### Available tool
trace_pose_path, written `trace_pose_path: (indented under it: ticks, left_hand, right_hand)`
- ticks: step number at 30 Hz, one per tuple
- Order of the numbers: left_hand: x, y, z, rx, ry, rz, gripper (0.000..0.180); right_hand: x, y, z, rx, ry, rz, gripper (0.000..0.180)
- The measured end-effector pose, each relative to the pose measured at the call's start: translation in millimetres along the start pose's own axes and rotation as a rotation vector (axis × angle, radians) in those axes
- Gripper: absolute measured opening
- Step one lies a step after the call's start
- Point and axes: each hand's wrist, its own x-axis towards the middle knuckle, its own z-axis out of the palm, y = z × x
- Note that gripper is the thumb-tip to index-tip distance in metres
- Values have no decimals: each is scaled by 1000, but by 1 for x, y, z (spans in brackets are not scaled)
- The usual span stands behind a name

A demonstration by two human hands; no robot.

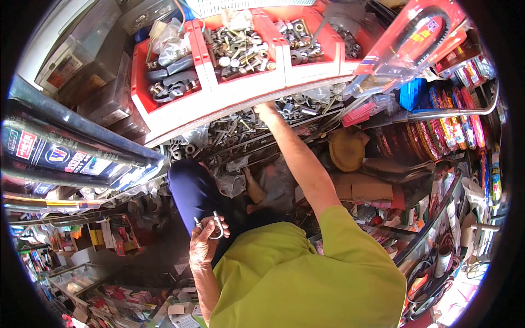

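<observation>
Watching remotely, I see the left hand [203, 247], fingers curled, gripping a U-shaped metal bolt [217, 220]; the right hand [266, 111] reaches among loose metal parts [239, 127] below the red bins [251, 82], its grip unclear to me. I'd part pieces gently, bolt held steady.

The left hand [202, 247] curls its fingers [207, 228]; the right arm [299, 158] extends.

bins [203, 61]: red | shirt [306, 273]: plain yellow-green | trousers [188, 188]: dark blue | U-bolt [220, 226]: silvery | tray fasteners [238, 126]: silvery-grey
</observation>
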Motion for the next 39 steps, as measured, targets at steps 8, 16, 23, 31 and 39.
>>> trace_pose_path:
  ticks: [8, 16, 23, 31, 39]
  left_hand:
    - [2, -3, -2, -24, -40, 21, 27]
    - [8, -5, 2, -17, -88, 38, 27]
    - [5, -11, -4, -30, -86, 31, 29]
    - [7, -12, 0, -12, -98, 32, 27]
    - [11, -6, 3, 27, -92, 9, 28]
  right_hand:
    - [43, -28, -88, 184, 141, 63, 41]
    - [41, -10, -137, -140, 400, 65, 18]
    - [-52, -47, -39, -156, -82, 14, 9]
    - [-72, -10, 79, -382, -312, -199, 45]
    - [-46, 40, 95, -665, -276, -397, 44]
